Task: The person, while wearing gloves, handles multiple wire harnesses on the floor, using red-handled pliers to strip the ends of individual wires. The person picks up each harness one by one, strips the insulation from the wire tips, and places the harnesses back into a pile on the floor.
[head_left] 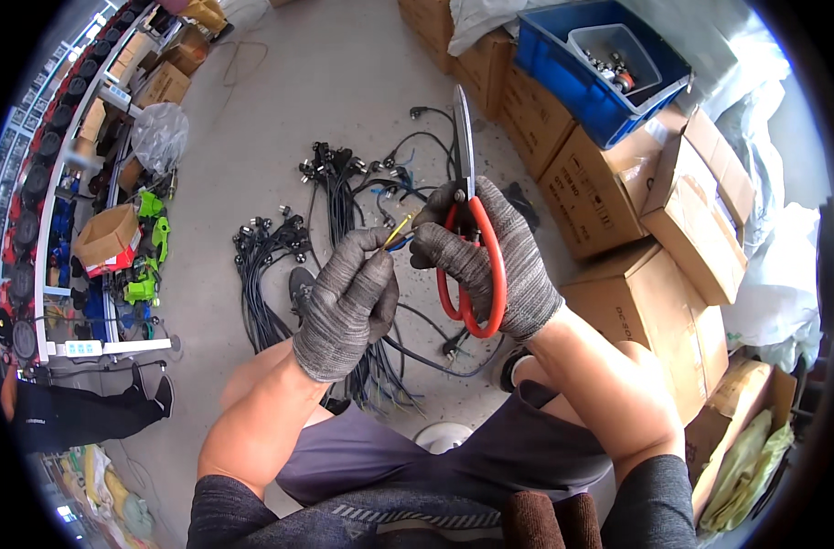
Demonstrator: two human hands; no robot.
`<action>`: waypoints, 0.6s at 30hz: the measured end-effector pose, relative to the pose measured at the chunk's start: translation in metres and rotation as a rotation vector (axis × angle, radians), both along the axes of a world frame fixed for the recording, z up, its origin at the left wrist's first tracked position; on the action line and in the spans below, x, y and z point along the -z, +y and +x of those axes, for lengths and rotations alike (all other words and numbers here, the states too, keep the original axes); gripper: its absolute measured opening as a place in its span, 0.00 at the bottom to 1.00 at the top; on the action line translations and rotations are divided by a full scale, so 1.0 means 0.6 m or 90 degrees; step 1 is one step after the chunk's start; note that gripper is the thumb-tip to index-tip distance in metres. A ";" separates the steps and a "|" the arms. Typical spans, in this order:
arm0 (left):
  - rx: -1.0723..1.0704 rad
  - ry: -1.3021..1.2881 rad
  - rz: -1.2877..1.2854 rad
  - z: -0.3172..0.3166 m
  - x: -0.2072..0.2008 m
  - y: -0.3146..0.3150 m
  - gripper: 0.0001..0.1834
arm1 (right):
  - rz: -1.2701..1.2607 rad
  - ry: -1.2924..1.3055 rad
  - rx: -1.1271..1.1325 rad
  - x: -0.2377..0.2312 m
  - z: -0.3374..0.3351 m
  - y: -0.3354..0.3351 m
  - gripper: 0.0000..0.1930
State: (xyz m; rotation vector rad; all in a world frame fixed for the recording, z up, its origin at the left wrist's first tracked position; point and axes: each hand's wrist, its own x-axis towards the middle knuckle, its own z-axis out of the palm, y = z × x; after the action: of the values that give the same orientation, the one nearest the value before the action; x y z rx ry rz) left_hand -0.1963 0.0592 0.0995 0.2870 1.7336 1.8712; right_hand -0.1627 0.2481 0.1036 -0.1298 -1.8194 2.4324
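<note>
My left hand (336, 311), in a grey knitted glove, pinches the end of a power cord. A thin yellow core wire (400, 227) sticks up from its fingertips, with a bit of blue wire beside it. My right hand (518, 261), gloved alike, is wrapped round large scissors (463, 137) with red handles, their blades pointing up and away from me and looking closed. Its thumb and forefinger are close to the wire ends; whether they grip one is unclear. Bundles of black power cords (266, 265) with plugs lie on the floor beyond and below my hands.
On the right are stacked cardboard boxes (586, 188) and a blue crate (563, 78) holding a clear tub (609, 46) of small metal parts. A workbench line (60, 210) with green parts (152, 238) runs along the left. Another person's legs (97, 412) show at lower left.
</note>
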 end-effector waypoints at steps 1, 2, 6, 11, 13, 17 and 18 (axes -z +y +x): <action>-0.002 -0.010 -0.006 0.001 -0.001 0.001 0.15 | 0.007 0.000 -0.011 0.000 0.001 0.001 0.15; -0.004 -0.020 -0.012 0.001 -0.002 0.001 0.14 | 0.013 0.001 -0.022 0.000 0.001 0.001 0.15; 0.027 -0.111 0.115 -0.004 -0.002 -0.008 0.13 | 0.089 0.020 -0.014 0.015 0.003 -0.001 0.13; -0.009 -0.200 0.037 -0.010 -0.016 -0.005 0.08 | 0.087 0.039 -0.038 0.034 0.003 -0.006 0.14; -0.016 -0.173 -0.004 -0.007 -0.020 -0.003 0.07 | 0.062 0.032 -0.051 0.030 0.004 -0.007 0.14; -0.121 0.026 -0.068 -0.007 -0.009 -0.008 0.05 | -0.019 -0.024 -0.036 0.008 0.008 -0.010 0.14; -0.158 0.083 -0.088 -0.010 -0.005 -0.014 0.04 | -0.020 -0.021 -0.042 0.012 0.008 -0.008 0.14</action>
State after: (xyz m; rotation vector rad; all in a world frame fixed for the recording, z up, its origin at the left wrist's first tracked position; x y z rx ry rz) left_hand -0.2023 0.0509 0.1023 0.1468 2.0569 1.9269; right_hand -0.1581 0.2432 0.0965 -0.1140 -1.8276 2.5193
